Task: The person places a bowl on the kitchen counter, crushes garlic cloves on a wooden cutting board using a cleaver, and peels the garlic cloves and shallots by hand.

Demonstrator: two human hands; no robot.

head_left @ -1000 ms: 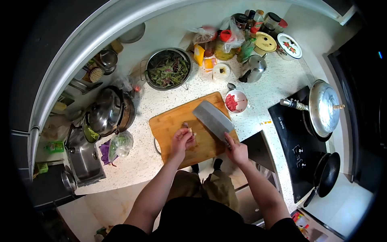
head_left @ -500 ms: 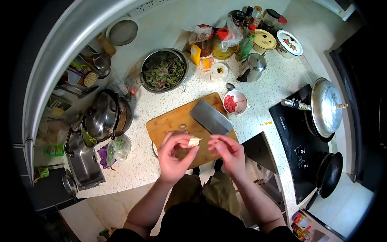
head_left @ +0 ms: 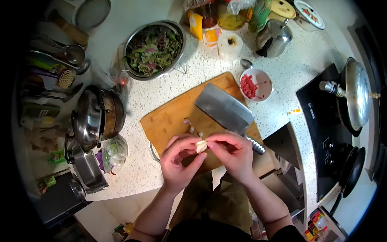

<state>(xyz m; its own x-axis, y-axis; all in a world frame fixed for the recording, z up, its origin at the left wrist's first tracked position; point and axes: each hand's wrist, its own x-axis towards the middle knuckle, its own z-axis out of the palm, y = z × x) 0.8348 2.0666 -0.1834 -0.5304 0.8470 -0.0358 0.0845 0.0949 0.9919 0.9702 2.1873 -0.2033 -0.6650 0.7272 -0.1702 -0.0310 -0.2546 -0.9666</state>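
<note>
Between the thumb and fingers of my left hand (head_left: 177, 165) is a pale garlic clove (head_left: 201, 147). From the right, my right hand (head_left: 234, 157) pinches at the same clove, fingertips touching its edge; whether loose skin is in that pinch is too small to see. Both hands are over the near part of a wooden cutting board (head_left: 163, 123). Several more cloves (head_left: 186, 121) lie on the board just beyond my fingers. A cleaver (head_left: 223, 107) rests flat across the board's right side, its ridged metal handle toward me.
Beyond the board stand a colander of leafy greens (head_left: 153, 52), a white bowl of minced meat (head_left: 254, 86), a spoon (head_left: 246, 63) and a metal kettle (head_left: 274, 38). A pot (head_left: 113, 113) and sink (head_left: 90, 171) are at left. The black stove (head_left: 318, 121) with pans is at right.
My right hand has moved left, from apart to touching the garlic clove in my left hand. The camera view has come closer to the counter, showing the cleaver's handle.
</note>
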